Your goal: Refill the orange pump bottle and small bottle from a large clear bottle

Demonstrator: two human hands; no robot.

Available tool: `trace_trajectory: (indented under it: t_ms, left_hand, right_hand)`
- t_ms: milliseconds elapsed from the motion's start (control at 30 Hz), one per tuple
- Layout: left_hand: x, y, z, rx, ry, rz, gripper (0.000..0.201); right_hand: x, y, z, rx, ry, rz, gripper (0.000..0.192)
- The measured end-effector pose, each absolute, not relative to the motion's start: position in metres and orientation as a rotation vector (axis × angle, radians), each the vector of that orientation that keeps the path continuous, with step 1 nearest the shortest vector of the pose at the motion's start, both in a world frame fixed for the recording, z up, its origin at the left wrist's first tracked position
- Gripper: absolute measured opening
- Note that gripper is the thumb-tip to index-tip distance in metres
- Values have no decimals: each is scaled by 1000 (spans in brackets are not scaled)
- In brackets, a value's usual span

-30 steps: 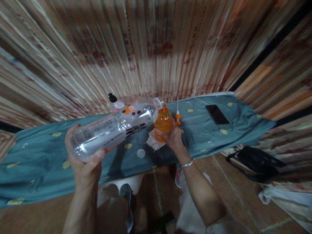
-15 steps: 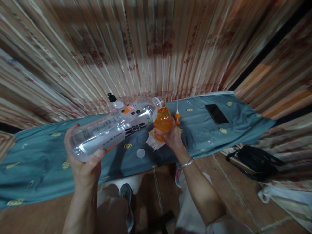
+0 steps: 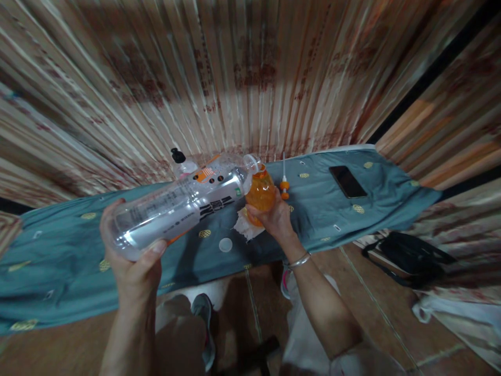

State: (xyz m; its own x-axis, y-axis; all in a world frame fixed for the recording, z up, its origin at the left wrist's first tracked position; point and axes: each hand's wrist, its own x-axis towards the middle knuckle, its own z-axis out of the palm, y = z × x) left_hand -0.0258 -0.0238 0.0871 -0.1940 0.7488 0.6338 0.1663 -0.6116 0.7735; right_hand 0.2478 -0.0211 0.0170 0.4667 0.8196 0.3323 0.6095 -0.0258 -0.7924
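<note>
My left hand (image 3: 135, 263) grips the base of a large clear plastic bottle (image 3: 180, 206), tipped almost level with its open mouth over a small orange bottle (image 3: 260, 193). My right hand (image 3: 274, 219) holds the orange bottle upright on a white tissue (image 3: 243, 228), which lies on a table under a teal cloth (image 3: 62, 245). A round white cap (image 3: 225, 244) lies loose on the cloth just in front of them. An orange pump top with a white tube (image 3: 284, 183) rests right of the orange bottle.
A black phone (image 3: 347, 181) lies on the cloth at the right. A black-capped bottle (image 3: 180, 161) stands behind the clear bottle. Striped curtains hang behind the table. A black bag (image 3: 407, 256) sits on the tiled floor at the right; my shoes show below.
The clear bottle's mouth has tipped slightly further over the orange bottle; the view shifted up a little. Both hands keep their grips.
</note>
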Motion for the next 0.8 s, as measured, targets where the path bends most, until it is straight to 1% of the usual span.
trace_trajectory:
  t_ms: [167, 333, 467, 633, 800]
  left_hand:
    - [-20, -27, 93, 1556, 940, 1826, 86]
    - [-21, -25, 91, 1514, 992, 1852, 91]
    - [-21, -25, 91, 1511, 969, 1851, 89]
    - [-19, -26, 93, 1496, 956, 1844, 87]
    - [-21, -26, 91, 1502, 977, 1845, 90]
  right_hand:
    - [248, -21, 17, -1743, -1208, 295, 70]
    - [248, -21, 15, -1725, -1225, 257, 70]
    - [249, -21, 14, -1738, -1238, 247, 67]
    - [249, -21, 15, -1730, -1222, 261, 72]
    - [249, -22, 15, -1717, -1220, 267, 69]
